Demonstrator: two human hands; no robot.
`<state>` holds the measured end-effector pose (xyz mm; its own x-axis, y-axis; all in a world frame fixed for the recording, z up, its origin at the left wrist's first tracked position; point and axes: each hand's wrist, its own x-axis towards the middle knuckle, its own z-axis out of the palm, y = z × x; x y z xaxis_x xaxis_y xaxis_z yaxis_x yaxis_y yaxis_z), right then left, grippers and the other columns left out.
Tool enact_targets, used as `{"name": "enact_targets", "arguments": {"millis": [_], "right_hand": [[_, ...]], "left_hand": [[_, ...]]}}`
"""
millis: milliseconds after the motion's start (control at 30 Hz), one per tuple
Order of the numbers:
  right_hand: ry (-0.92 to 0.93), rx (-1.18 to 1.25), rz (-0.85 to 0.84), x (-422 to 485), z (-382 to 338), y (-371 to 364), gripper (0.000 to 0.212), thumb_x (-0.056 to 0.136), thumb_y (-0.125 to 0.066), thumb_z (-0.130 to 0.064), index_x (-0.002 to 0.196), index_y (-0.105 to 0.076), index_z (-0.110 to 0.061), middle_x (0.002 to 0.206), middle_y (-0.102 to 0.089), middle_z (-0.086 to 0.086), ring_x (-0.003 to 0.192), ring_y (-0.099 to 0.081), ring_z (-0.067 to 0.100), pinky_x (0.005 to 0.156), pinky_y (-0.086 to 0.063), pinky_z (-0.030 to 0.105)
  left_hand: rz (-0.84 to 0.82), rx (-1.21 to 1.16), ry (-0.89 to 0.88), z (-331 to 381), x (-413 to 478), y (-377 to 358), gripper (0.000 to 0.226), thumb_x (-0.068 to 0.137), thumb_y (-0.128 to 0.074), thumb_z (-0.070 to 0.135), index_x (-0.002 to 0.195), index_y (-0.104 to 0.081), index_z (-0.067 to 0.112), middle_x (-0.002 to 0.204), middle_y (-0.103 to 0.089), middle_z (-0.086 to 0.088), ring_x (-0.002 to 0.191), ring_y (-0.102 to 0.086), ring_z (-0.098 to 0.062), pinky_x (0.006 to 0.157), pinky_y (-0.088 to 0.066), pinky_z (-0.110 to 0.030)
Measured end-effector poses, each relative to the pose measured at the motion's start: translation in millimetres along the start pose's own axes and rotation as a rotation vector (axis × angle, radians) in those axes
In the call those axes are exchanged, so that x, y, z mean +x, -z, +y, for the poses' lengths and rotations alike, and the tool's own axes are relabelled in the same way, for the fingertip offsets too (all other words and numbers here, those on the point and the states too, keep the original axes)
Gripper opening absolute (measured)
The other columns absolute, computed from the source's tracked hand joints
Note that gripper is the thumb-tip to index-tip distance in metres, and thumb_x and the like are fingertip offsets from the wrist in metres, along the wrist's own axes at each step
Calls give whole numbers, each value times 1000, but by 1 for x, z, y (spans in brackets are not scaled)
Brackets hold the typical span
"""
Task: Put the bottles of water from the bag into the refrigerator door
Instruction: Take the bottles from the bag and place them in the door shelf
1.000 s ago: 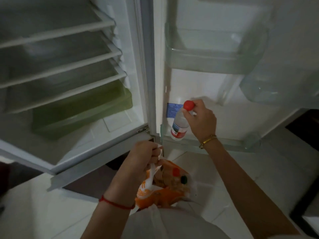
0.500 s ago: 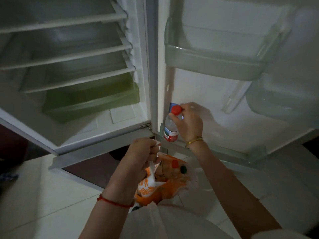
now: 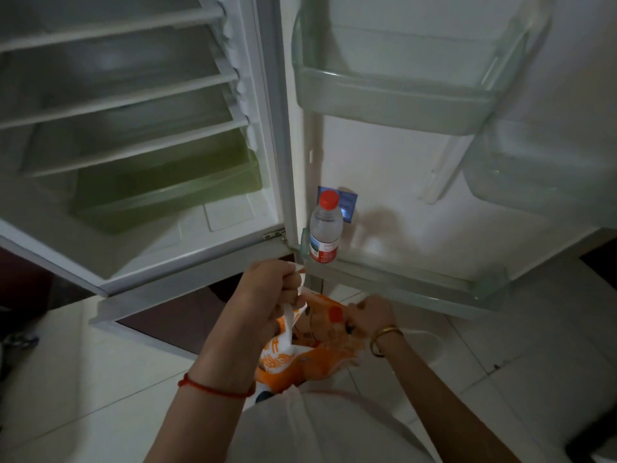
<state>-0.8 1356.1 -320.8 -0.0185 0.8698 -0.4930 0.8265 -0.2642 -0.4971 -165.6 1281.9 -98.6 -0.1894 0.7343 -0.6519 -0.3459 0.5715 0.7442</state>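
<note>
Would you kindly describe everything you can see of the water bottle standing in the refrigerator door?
The water bottle is small, of clear plastic, with a red screw cap and a label banded red, white and blue around its lower body. It stands upright at the hinge end of the bottom door shelf, behind the shelf's clear rail. No hand touches it. A blue sticker on the door liner shows just behind its neck. How full it is cannot be told.
</note>
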Motion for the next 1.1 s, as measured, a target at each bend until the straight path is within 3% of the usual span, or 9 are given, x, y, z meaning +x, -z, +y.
{"name": "enact_targets", "arguments": {"millis": [167, 433, 533, 633, 700, 767, 867, 1000, 1100], "right_hand": [[-122, 168, -181, 5, 5, -31, 50, 84, -61, -45, 103, -66, 1, 98, -69, 18, 97, -67, 33, 75, -50, 32], [-210, 327, -132, 5, -8, -44, 40, 85, -65, -35, 109, -70, -5, 110, -71, 15, 105, -67, 32, 91, -53, 34], [-67, 239, -54, -8, -13, -39, 26, 87, -60, -34, 90, -74, -12, 95, -73, 12, 94, -69, 28, 84, -53, 31], [143, 8, 46, -26, -22, -25, 41, 71, -44, -57, 53, -52, -21, 62, -57, -2, 65, -56, 19, 57, -40, 25], [277, -11, 130, -38, -31, -10, 40, 66, -51, -58, 62, -62, -19, 60, -58, -3, 63, -55, 15, 51, -33, 20], [401, 1, 233, -48, -37, 10, 32, 72, -65, -52, 79, -71, -21, 68, -67, -1, 65, -60, 14, 55, -43, 25], [568, -9, 389, -66, -43, 46, 31, 77, -69, -52, 78, -71, -21, 63, -68, 0, 58, -61, 15, 55, -48, 30], [645, 89, 536, -89, -46, 93, 20, 73, -76, -43, 80, -72, -24, 63, -70, -5, 57, -63, 10, 55, -46, 18], [669, 182, 622, -107, -48, 124, 18, 73, -79, -33, 84, -75, -20, 71, -73, -4, 65, -68, 12, 62, -51, 21]], "left_hand": [[-13, -10, -14, -3, -4, 1, 46, 98, -34, 2, 53, -32, 12, 31, -26, 8, 23, -21, -3, 30, -30, -9], [-20, -34, -11, -3, -2, 4, 42, 99, -32, 3, 58, -35, 11, 31, -27, 9, 21, -22, -2, 30, -31, -9], [-9, -79, 0, 0, 1, 11, 42, 100, -31, 5, 62, -50, 3, 30, -27, 9, 20, -22, -2, 30, -32, -9], [-14, -109, 8, 0, 3, 17, 65, 100, -30, 7, 38, -49, 10, 29, -25, 9, 20, -21, -2, 29, -32, -9], [-11, -130, 9, -1, 2, 18, 69, 100, -30, 7, 32, -44, 12, 30, -24, 9, 20, -20, -3, 30, -33, -9], [-9, -113, 3, -2, 3, 17, 57, 100, -31, 6, 43, -36, 12, 31, -23, 9, 21, -19, -2, 30, -32, -9], [-18, -54, 2, -4, 3, 9, 45, 99, -30, 7, 56, -25, 17, 30, -24, 9, 22, -21, -4, 30, -29, -7], [-1, -7, -48, -11, 5, 0, 41, 97, -31, 5, 58, -27, 17, 32, -27, 11, 23, -21, -3, 30, -24, -9], [17, 6, -82, -13, 6, 1, 39, 95, -33, 4, 59, -29, 19, 33, -28, 9, 24, -20, -2, 43, -21, -19]]}}
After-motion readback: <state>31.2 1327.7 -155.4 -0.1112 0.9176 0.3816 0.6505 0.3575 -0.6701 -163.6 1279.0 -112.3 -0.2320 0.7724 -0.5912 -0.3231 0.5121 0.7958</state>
